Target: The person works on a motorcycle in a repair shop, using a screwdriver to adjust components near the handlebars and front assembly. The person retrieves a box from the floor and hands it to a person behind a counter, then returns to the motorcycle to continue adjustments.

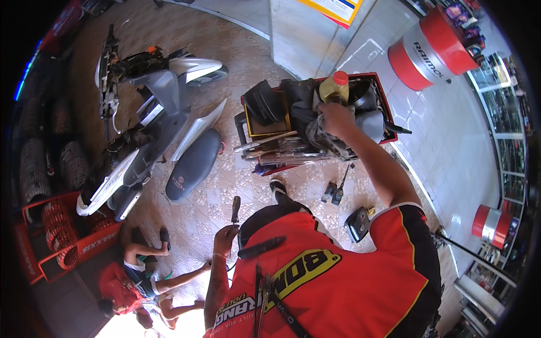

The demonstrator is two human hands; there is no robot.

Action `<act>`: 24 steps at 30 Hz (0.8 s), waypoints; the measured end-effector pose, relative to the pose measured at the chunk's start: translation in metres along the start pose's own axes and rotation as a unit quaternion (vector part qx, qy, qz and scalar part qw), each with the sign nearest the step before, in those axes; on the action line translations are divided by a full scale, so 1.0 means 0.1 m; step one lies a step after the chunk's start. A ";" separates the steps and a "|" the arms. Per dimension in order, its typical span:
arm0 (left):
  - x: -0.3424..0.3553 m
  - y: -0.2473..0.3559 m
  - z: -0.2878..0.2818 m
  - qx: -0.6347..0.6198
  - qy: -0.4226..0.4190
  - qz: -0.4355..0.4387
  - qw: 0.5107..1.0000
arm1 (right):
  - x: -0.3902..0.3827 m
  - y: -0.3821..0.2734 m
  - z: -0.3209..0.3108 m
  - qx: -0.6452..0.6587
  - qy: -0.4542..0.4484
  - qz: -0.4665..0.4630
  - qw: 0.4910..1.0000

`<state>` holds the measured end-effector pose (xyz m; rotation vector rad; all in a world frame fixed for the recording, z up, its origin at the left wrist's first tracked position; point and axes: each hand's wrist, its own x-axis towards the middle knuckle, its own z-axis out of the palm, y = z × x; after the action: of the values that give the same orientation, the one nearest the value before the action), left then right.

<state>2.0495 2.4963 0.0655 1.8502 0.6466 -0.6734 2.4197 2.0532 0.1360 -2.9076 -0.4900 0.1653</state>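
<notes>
My left hand (224,239) is closed round a screwdriver (235,208) held upright beside my red shirt. My right arm reaches to the loaded tool trolley (376,84), where my right hand (335,119) is closed on a crumpled grey rag (342,145), just below a yellow bottle with a red cap (332,87). Around them on the trolley are black plastic trays (264,103), rounded grey and black containers (369,125) and several long metal tools (270,147).
A partly dismantled scooter (169,93) stands left, its seat (194,163) on the tiled floor. Tools (337,194) lie below the trolley. A person in red (127,290) sits lower left near tyre racks (53,236). Red-white drums (428,50) and glass shelving (496,112) line the right.
</notes>
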 end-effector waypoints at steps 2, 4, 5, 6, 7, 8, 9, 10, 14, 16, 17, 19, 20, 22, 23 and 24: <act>0.11 0.11 -0.04 -0.028 -0.015 0.007 0.999 | -0.12 0.12 -0.29 0.044 0.030 0.020 0.998; 0.23 0.19 -0.03 -0.046 -0.013 0.043 0.998 | -0.28 0.19 -0.57 0.092 0.077 0.048 0.992; 0.28 0.23 -0.04 -0.037 -0.013 0.049 0.998 | -0.36 0.23 -0.68 0.119 0.112 0.050 0.985; 0.33 0.26 -0.06 -0.033 -0.018 0.042 0.998 | -0.43 0.29 -0.78 0.130 0.116 0.054 0.983; 0.37 0.30 -0.07 -0.029 -0.022 0.035 0.999 | -0.52 0.35 -0.85 0.171 0.142 0.061 0.973; 0.41 0.33 -0.07 -0.046 -0.027 0.022 0.998 | -0.62 0.41 -0.89 0.212 0.168 0.067 0.960; 0.45 0.37 -0.08 -0.030 -0.032 0.022 0.999 | -0.70 0.49 -0.91 0.254 0.203 0.055 0.944; 0.48 0.41 -0.09 -0.021 -0.039 0.008 0.999 | -0.76 0.58 -0.89 0.260 0.217 0.074 0.938; 0.56 0.55 -0.09 0.016 -0.063 0.010 0.998 | -0.89 1.04 -0.64 0.535 0.313 0.099 0.778; 0.59 0.60 -0.09 0.022 -0.070 0.018 0.997 | -0.90 1.27 -0.44 0.551 0.358 0.162 0.736; 0.61 0.63 -0.09 0.020 -0.070 0.018 0.997 | -0.93 1.36 -0.32 0.564 0.380 0.199 0.706; 0.64 0.67 -0.11 0.012 -0.067 0.002 0.998 | -1.03 1.41 -0.05 0.333 0.429 0.312 0.779; 0.64 0.68 -0.12 0.011 -0.067 0.016 0.998 | -1.06 1.37 0.10 0.243 0.453 0.344 0.786; 0.64 0.68 -0.14 -0.005 -0.062 -0.006 0.998 | -1.13 1.23 0.36 0.138 0.425 0.365 0.817; 0.63 0.67 -0.16 0.010 -0.060 0.009 0.998 | -1.19 1.11 0.48 0.139 0.406 0.297 0.853; 0.62 0.65 -0.17 0.020 -0.058 0.003 0.998 | -1.24 0.96 0.59 0.113 0.362 0.300 0.875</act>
<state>2.1410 2.4977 0.0689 1.8333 0.5564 -0.7888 2.3252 1.9328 0.0682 -2.5150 0.5213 -0.7096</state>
